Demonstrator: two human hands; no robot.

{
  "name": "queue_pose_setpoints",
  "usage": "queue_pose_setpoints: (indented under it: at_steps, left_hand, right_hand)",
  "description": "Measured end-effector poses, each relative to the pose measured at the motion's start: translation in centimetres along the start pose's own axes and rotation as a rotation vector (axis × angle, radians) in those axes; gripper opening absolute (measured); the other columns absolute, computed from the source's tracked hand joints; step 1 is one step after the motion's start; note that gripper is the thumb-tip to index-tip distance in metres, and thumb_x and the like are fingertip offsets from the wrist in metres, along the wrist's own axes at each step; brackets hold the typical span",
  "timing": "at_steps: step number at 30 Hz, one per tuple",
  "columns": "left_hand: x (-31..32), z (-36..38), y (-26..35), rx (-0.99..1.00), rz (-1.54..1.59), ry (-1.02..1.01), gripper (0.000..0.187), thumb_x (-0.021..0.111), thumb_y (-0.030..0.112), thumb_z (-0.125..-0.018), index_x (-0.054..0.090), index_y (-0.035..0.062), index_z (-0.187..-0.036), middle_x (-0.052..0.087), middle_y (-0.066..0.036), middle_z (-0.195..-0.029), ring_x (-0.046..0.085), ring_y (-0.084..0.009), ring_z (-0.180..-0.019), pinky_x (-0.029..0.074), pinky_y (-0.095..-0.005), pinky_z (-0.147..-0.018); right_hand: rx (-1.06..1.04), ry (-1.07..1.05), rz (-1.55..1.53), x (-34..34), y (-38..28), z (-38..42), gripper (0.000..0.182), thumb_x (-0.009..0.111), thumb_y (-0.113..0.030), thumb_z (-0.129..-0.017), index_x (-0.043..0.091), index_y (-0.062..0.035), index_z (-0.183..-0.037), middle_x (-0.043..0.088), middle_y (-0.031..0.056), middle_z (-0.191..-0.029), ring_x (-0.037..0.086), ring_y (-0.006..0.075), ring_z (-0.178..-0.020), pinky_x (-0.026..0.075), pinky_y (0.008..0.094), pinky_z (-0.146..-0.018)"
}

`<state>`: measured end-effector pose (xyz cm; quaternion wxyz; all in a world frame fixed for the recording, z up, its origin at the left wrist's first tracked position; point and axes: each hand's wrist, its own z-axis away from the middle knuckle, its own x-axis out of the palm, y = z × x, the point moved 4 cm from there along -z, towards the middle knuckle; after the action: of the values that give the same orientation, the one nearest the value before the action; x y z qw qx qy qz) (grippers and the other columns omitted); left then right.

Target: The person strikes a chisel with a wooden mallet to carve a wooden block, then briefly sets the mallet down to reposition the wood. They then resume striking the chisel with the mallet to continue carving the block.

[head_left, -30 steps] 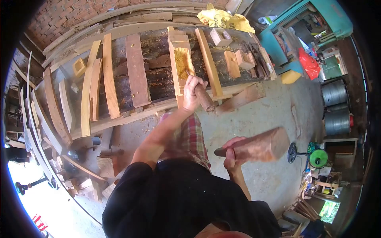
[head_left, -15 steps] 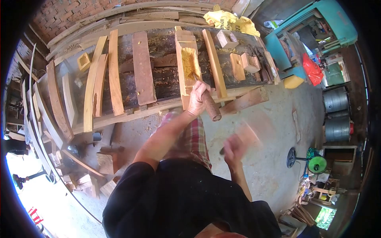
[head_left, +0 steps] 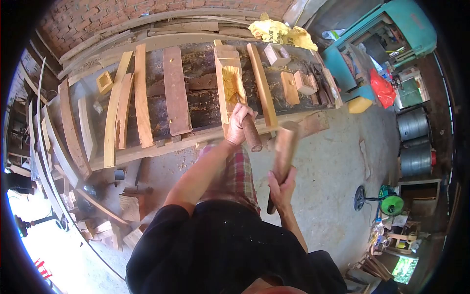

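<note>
My left hand [head_left: 238,123] is closed around a chisel whose thick round handle [head_left: 251,134] points down toward me. The chisel's blade reaches into the yellow hollow [head_left: 232,85] cut in a wooden block [head_left: 226,51] on the workbench. To the right, my right hand [head_left: 282,188] grips a wooden mallet [head_left: 285,147], its head raised and slightly blurred beside the chisel handle, with a gap between them. A long yellow strip of wood [head_left: 262,83] lies just right of the block, and a brown board [head_left: 176,93] is to its left.
More wooden strips [head_left: 142,98] cross the bench's left side. Small blocks [head_left: 305,82] and a yellow bag [head_left: 281,34] are at the right. A teal machine [head_left: 416,29], metal drums [head_left: 414,128] and a green fan [head_left: 391,204] stand farther right.
The mallet has swung up and left, nearer the chisel handle, and shows more sharply. My left hand and the chisel have shifted slightly down in the view.
</note>
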<state>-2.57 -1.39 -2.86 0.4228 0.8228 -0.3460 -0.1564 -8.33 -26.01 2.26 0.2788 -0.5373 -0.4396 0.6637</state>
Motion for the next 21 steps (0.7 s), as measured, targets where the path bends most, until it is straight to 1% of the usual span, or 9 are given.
queue_pose_setpoints:
  at_steps: [1,3,7,11,15,17,19,20,21]
  left_hand:
    - [-0.1,0.2,0.0,-0.003,-0.001,0.003,0.023,0.072,-0.003,-0.073,0.055,0.0066,-0.084,0.052,-0.01,-0.085,0.055,-0.0286,-0.082,0.047,-0.0358,-0.074]
    - [0.1,0.2,0.2,-0.035,-0.038,-0.019,0.024,0.072,-0.006,-0.072,0.056,0.0061,-0.084,0.052,-0.01,-0.084,0.055,-0.0286,-0.082,0.047,-0.036,-0.074]
    - [0.0,0.3,0.7,-0.003,-0.002,-0.023,0.024,0.072,-0.008,-0.073,0.058,0.0055,-0.087,0.054,-0.009,-0.085,0.056,-0.0268,-0.085,0.048,-0.0368,-0.073]
    - [0.0,0.4,1.1,0.083,-0.058,0.015,0.026,0.074,-0.009,-0.072,0.059,0.0082,-0.085,0.055,-0.008,-0.085,0.058,-0.023,-0.08,0.048,-0.033,-0.07]
    - [0.0,0.3,1.3,0.1,-0.13,0.038,0.03,0.076,-0.011,-0.071,0.058,0.0089,-0.084,0.054,-0.007,-0.083,0.058,-0.0225,-0.078,0.048,-0.0334,-0.069]
    - [0.0,0.4,1.1,0.092,-0.114,0.073,0.031,0.077,-0.011,-0.07,0.057,0.0091,-0.084,0.054,-0.007,-0.083,0.058,-0.0223,-0.078,0.048,-0.0334,-0.068]
    - [0.1,0.3,0.6,0.072,-0.122,0.065,0.033,0.077,-0.012,-0.069,0.056,0.0091,-0.083,0.054,-0.007,-0.083,0.058,-0.0223,-0.079,0.048,-0.033,-0.068]
    - [0.1,0.2,0.5,0.07,-0.123,0.066,0.033,0.077,-0.012,-0.069,0.056,0.0091,-0.083,0.054,-0.007,-0.083,0.058,-0.0223,-0.079,0.048,-0.033,-0.068]
    - [0.1,0.1,0.4,0.077,-0.119,0.072,0.033,0.077,-0.012,-0.069,0.055,0.0091,-0.083,0.054,-0.007,-0.084,0.058,-0.0223,-0.079,0.048,-0.0329,-0.069]
  right_hand:
    - [0.001,-0.003,0.002,-0.4,0.5,0.5,0.04,0.074,-0.016,-0.082,0.05,-0.0027,-0.111,0.061,0.0183,-0.1,0.059,0.0242,-0.091,0.048,0.0362,-0.073]
    - [-0.375,0.167,-0.216,-1.8,-0.7,1.3,0.045,0.076,-0.015,-0.081,0.048,0.0028,-0.11,0.059,0.0167,-0.094,0.058,0.0212,-0.084,0.049,0.0375,-0.07]
    - [-0.522,0.124,0.031,-2.5,-2.8,2.5,0.055,0.08,-0.019,-0.078,0.046,0.0053,-0.113,0.059,0.0166,-0.096,0.059,0.0229,-0.085,0.05,0.0356,-0.074]
    - [-0.343,0.017,0.118,-1.5,-2.9,2.2,0.068,0.082,-0.027,-0.078,0.044,0.0068,-0.123,0.066,0.0229,-0.097,0.067,0.0312,-0.084,0.053,0.0383,-0.073]
    - [-0.411,0.058,0.189,-2.8,-3.9,3.0,0.066,0.082,-0.025,-0.078,0.044,0.0066,-0.122,0.066,0.0231,-0.096,0.069,0.032,-0.085,0.053,0.0385,-0.073]
    - [-0.447,0.077,0.153,-3.8,-0.5,3.5,0.065,0.082,-0.024,-0.078,0.044,0.0064,-0.121,0.066,0.0228,-0.098,0.068,0.0319,-0.087,0.053,0.0381,-0.073]
    - [-0.418,-0.031,-0.159,-3.9,3.8,3.4,0.062,0.082,-0.024,-0.077,0.045,0.0051,-0.119,0.066,0.0224,-0.099,0.068,0.0327,-0.088,0.053,0.0393,-0.072]
    - [-0.741,-0.013,0.161,-3.2,0.3,2.7,0.059,0.08,-0.024,-0.078,0.046,0.0037,-0.117,0.066,0.0228,-0.098,0.068,0.0335,-0.087,0.052,0.0411,-0.073]
    - [-0.739,-0.013,0.161,-2.2,-2.0,1.4,0.059,0.08,-0.024,-0.078,0.046,0.0037,-0.117,0.066,0.0228,-0.098,0.068,0.0335,-0.087,0.052,0.0411,-0.073]
